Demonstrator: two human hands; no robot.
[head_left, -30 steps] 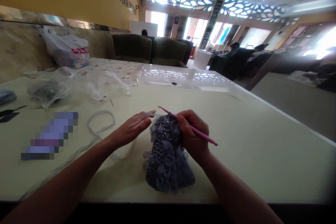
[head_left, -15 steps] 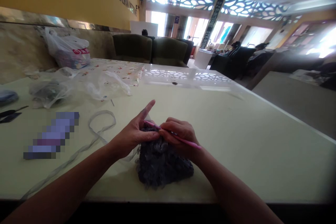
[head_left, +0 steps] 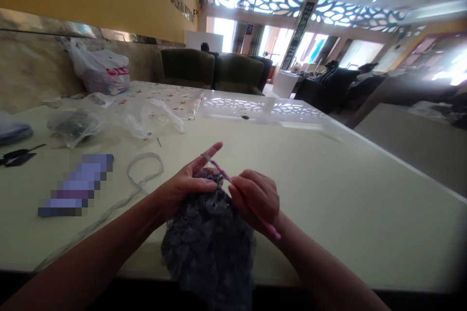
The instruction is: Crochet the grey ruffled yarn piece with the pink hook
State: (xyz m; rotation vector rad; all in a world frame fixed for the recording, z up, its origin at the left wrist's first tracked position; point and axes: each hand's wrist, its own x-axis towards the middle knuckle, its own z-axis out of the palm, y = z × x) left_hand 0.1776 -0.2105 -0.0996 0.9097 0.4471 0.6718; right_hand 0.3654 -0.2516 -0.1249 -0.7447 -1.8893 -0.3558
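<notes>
A dark grey, ruffled crocheted piece [head_left: 211, 243] hangs from my left hand [head_left: 189, 182] down over the table's front edge. My left thumb pinches its top, and the index finger points out with the pale ribbon yarn over it. My right hand [head_left: 257, 197] is closed round a pink crochet hook [head_left: 223, 172], whose tip reaches the yarn by my left index finger. The grey ribbon yarn [head_left: 109, 211] curls in a loop on the table left of my hands and runs toward the front edge.
On the pale table [head_left: 357, 204] lie a pixelated flat object [head_left: 78, 184], dark scissors [head_left: 18, 155], thin plastic bags [head_left: 151, 116] and a small pin-like item [head_left: 159, 142]. A full white bag [head_left: 105, 70] stands at the back left. Armchairs [head_left: 237, 72] and seated people are beyond.
The hook has swung up and its tip now lies by my left index finger. My right hand has moved slightly away from my left, and the grey piece now hangs lower, over the edge.
</notes>
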